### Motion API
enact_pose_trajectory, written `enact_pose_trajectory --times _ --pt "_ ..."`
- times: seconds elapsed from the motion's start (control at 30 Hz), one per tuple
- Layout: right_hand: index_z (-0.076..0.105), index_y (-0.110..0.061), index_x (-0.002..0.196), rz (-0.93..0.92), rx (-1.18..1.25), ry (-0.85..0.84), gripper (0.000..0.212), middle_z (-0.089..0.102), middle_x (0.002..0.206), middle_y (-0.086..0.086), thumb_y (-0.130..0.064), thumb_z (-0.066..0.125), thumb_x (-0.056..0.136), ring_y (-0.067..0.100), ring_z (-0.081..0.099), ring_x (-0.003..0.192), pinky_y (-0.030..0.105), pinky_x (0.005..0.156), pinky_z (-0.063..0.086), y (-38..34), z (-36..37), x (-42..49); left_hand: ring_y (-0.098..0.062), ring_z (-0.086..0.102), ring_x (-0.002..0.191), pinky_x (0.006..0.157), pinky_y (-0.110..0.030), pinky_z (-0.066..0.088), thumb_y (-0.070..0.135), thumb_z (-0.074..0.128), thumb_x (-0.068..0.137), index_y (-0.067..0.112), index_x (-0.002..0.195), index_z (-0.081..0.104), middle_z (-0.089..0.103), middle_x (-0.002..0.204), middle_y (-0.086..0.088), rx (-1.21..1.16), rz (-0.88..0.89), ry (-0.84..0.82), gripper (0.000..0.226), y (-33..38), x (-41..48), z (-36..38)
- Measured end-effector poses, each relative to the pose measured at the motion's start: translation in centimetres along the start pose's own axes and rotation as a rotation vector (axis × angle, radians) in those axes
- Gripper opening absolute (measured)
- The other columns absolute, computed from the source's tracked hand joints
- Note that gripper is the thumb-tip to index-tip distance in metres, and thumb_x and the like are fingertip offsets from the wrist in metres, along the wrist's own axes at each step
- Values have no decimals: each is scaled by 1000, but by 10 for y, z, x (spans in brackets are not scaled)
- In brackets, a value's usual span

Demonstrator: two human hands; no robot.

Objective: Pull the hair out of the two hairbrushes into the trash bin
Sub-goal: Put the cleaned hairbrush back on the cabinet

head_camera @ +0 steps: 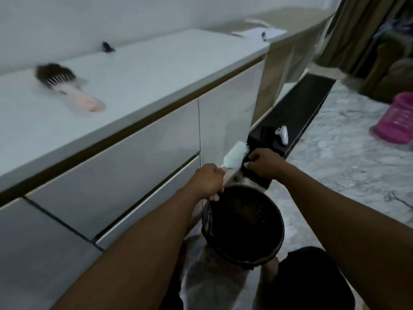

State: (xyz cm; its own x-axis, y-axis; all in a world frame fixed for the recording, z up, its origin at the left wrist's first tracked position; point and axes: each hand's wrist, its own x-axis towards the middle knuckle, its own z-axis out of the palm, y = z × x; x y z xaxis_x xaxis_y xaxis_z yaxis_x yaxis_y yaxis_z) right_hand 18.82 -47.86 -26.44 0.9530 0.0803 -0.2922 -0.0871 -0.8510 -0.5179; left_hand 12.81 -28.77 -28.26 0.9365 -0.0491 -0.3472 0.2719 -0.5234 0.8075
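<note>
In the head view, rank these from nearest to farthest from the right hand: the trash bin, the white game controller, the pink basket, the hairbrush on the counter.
From the right hand:
1. White game controller, just beyond the hand on the dark low shelf.
2. Trash bin, below both hands on the floor; nearly as close as the controller.
3. Pink basket, far right on the floor.
4. Hairbrush on the counter, far left, full of hair.

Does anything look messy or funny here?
Yes. The pink-handled hairbrush lying on the white cabinet top is full of dark hair. A small dark clump, too blurry to identify, sits near the wall. A white game controller lies on the low black shelf. Nothing looks spilled or broken.
</note>
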Motion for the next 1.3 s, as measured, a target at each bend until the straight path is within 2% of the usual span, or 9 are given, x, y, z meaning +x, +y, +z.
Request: enact_pose_trajectory --times 0.13,0.27,0.33,0.53,0.63,0.77,0.9,1.13,1.3 --pt "66 -19 108 -61 -6 132 33 67 123 8 -44 68 86 26 60 109 27 86 36 -31 -44 -32 -20 60 52 51 -26 44 40 40 106 8 94 56 72 87 -14 44 100 148 39 44 -38 -34" --pt "63 -18 124 -136 40 182 41 65 123 10 -39 70 89 28 63 109 34 90 49 -71 -84 -76 -20 62 58 57 -28 47 44 40 105 12 90 57 72 88 -13 85 185 258 39 74 -75 -65" --pt "62 -16 128 -181 34 213 42 62 130 10 -35 69 92 28 61 116 31 93 47 -90 -97 -92 -20 64 61 58 -28 48 42 40 105 13 88 57 72 88 -14 106 222 294 38 87 -96 -81" --pt "67 -17 120 -304 -23 274 36 65 128 11 -37 70 91 29 61 118 37 101 49 -144 -121 -132 -21 61 56 56 -27 44 41 42 104 7 88 60 68 79 -12 104 301 373 41 111 -146 -124" --pt "67 -20 110 -356 -16 297 25 68 117 7 -34 70 90 26 63 110 36 96 51 -164 -128 -147 -21 62 56 57 -28 44 43 43 102 4 89 60 72 81 -13 121 317 427 44 115 -160 -140" --pt "68 -21 115 -411 10 318 29 66 119 6 -34 70 90 25 63 109 38 96 51 -188 -135 -161 -24 67 63 61 -31 49 44 43 102 3 97 63 74 86 -15 163 342 482 46 122 -178 -160" --pt "68 -20 118 -490 43 347 30 67 109 4 -32 70 91 21 64 96 30 82 47 -219 -139 -170 -32 67 83 80 -47 56 49 43 99 6 94 63 71 91 -14 198 368 549 48 129 -194 -187" --pt "69 -15 121 -678 33 387 33 66 115 2 -32 68 92 17 58 100 26 85 40 -302 -129 -175 -27 64 95 79 -38 49 49 43 101 6 102 68 70 105 -9 247 310 682 49 121 -228 -254" --pt "67 -16 121 -775 59 297 33 65 106 -1 -31 69 91 19 60 97 25 80 40 -366 -105 -176 -19 60 76 60 -27 42 45 50 100 1 91 70 68 83 -6 218 249 738 50 95 -250 -306"
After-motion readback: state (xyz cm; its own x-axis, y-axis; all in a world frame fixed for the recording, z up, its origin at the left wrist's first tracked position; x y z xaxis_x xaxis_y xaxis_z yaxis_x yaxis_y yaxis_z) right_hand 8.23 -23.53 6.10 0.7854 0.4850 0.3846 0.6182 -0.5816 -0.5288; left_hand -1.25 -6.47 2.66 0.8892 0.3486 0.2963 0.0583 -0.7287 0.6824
